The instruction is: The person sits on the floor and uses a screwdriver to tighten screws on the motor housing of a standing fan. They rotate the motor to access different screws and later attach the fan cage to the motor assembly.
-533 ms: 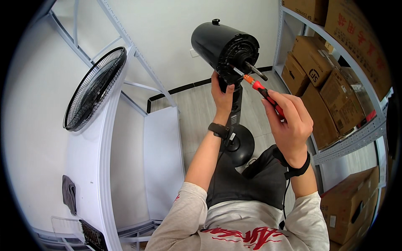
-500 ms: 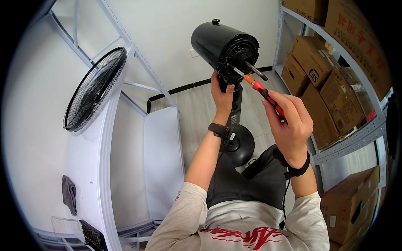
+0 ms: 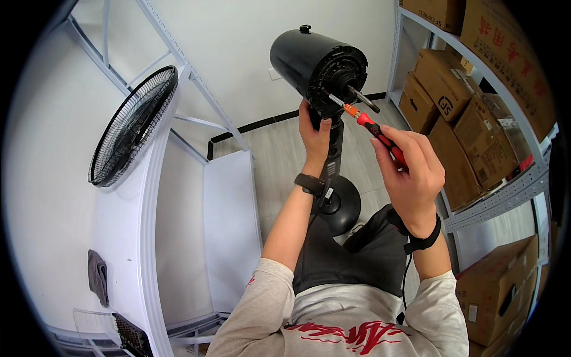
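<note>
A black fan motor housing tops a dark stand, its front face bare and a metal shaft sticking out toward me. My left hand is wrapped round the neck of the stand, just under the housing. In my right hand is a red and black screwdriver, gripped by its handle. Its shank slants up and left, and the tip meets the lower part of the housing's front face; the exact spot is too small to make out. The round black base rests on the floor before my legs.
To the left, a fan grille with blades leans on a white shelf, where a grey cloth also lies. A lower white shelf board is beyond it. Cardboard boxes fill the metal rack on my right.
Almost nothing differs. The whole picture has shifted very slightly, while both hands, the screwdriver and the motor housing keep their places relative to each other.
</note>
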The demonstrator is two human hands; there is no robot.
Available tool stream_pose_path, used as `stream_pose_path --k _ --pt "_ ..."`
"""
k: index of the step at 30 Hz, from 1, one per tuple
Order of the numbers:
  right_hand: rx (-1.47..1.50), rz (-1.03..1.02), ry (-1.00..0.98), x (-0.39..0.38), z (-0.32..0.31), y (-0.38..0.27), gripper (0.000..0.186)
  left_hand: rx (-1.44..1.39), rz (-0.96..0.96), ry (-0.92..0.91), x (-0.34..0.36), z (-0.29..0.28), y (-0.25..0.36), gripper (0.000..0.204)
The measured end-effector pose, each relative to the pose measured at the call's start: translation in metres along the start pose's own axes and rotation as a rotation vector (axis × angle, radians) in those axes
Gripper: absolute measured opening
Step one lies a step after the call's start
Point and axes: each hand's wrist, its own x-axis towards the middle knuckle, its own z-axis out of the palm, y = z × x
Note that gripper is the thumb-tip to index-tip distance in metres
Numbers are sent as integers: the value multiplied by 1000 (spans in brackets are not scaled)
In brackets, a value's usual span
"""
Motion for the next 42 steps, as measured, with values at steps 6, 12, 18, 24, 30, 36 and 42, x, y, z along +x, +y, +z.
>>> stream_pose_path --k 6,12,18,24,30,36,42 --pt "4 -6 19 -1 -1 1 26 19 13 8 -1 -1 -1 83" --pt "6 -12 12 0 0 0 26 14 -2 -11 -1 -2 -1 84" --pt "-36 -111 -5 0 0 2 28 18 -10 -17 -1 -2 1 85" --pt "-82 -56 -81 7 -6 -12 26 9 -7 -19 -1 -2 -1 84" --pt "-87 69 -169 10 -12 -14 25 40 6 -25 0 -6 -4 86" --pt "-56 56 -120 12 -13 -18 25 15 10 3 -2 0 -1 85" --pt "-95 130 -166 12 -14 -17 27 -26 3 -6 -1 1 4 85"
